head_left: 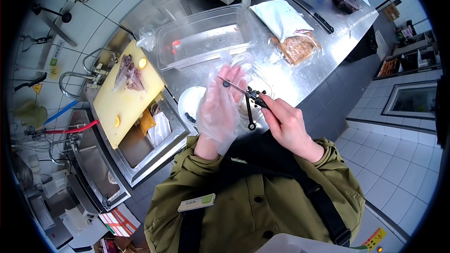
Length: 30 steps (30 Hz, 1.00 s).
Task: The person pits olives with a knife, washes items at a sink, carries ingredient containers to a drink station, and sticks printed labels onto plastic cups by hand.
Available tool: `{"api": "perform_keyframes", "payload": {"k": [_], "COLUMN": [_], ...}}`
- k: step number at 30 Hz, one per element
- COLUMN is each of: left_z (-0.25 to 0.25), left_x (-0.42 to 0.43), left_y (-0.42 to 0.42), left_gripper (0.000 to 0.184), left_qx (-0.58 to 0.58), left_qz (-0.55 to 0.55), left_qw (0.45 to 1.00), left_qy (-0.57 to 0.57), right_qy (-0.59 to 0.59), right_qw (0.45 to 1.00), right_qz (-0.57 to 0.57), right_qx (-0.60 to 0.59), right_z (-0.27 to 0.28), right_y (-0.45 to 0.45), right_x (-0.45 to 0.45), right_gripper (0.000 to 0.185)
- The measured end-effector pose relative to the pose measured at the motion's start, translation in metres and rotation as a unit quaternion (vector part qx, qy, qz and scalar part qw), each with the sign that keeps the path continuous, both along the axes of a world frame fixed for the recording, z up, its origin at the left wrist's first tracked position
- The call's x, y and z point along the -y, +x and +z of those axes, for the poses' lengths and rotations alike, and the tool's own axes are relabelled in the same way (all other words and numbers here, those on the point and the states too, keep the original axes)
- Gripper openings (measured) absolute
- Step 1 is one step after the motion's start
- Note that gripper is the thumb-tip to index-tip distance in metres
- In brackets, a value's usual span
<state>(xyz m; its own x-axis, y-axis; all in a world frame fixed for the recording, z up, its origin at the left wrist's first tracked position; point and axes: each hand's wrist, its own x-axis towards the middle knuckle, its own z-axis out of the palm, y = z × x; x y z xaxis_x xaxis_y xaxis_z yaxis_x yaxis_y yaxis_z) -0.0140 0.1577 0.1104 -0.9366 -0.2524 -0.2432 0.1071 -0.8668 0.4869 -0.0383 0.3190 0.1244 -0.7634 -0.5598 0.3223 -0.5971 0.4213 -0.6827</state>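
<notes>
My left hand (220,105), in a loose clear plastic glove, is held palm up with its fingers stretched out. A small dark round piece (226,83) lies on its palm side. My bare right hand (287,124) is wrapped round the black handle of a small knife (239,89), whose blade tip reaches over the left palm beside that piece. A black tool with a ring end (251,112) hangs below the handle; how it is held is unclear. Under the hands a clear container (263,80) is partly hidden. To the left is a white bowl (190,96) with small dark pieces.
A clear tub (168,61) stands behind the hands. A white packet (279,16), a wrapped brown block (300,49) and a large knife (323,22) lie at the back right. A yellow cutting board (136,105) with meat and lemon pieces spans the sink at left.
</notes>
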Motion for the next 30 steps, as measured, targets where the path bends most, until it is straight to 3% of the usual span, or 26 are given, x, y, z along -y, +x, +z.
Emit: {"api": "perform_keyframes", "payload": {"k": [9, 13, 16, 19, 22, 26, 30], "left_z": [-0.002, 0.004, -0.005, -0.013, -0.013, -0.015, -0.011], "left_x": [0.008, 0.002, -0.002, -0.006, -0.013, -0.005, -0.009], "left_y": [0.005, 0.001, 0.001, -0.002, 0.001, -0.006, -0.007], "left_gripper": [0.053, 0.049, 0.048, 0.045, 0.047, 0.054, 0.058], "left_qx": [-0.104, 0.006, 0.017, -0.058, -0.014, -0.018, -0.058], "left_qz": [-0.046, -0.003, 0.027, 0.021, -0.013, -0.004, -0.004], "left_qw": [0.989, 0.997, 0.996, 0.990, 0.988, 0.993, 0.998], "left_qy": [-0.099, -0.076, -0.079, -0.126, -0.156, -0.116, 0.038], "right_qy": [0.004, 0.006, 0.026, 0.015, 0.016, 0.029, 0.051], "right_qw": [1.000, 1.000, 0.998, 0.998, 0.998, 0.998, 0.992], "right_qz": [0.028, 0.027, 0.016, 0.006, 0.004, 0.003, -0.030], "right_qx": [0.011, -0.014, -0.055, -0.066, -0.063, -0.064, -0.110], "right_z": [0.004, 0.003, -0.004, -0.011, -0.014, -0.022, -0.036], "right_y": [-0.006, -0.006, -0.006, -0.006, -0.008, -0.005, -0.004], "right_x": [-0.006, -0.004, -0.002, 0.002, 0.004, 0.000, 0.005], "right_gripper": [0.028, 0.029, 0.030, 0.030, 0.031, 0.033, 0.035]}}
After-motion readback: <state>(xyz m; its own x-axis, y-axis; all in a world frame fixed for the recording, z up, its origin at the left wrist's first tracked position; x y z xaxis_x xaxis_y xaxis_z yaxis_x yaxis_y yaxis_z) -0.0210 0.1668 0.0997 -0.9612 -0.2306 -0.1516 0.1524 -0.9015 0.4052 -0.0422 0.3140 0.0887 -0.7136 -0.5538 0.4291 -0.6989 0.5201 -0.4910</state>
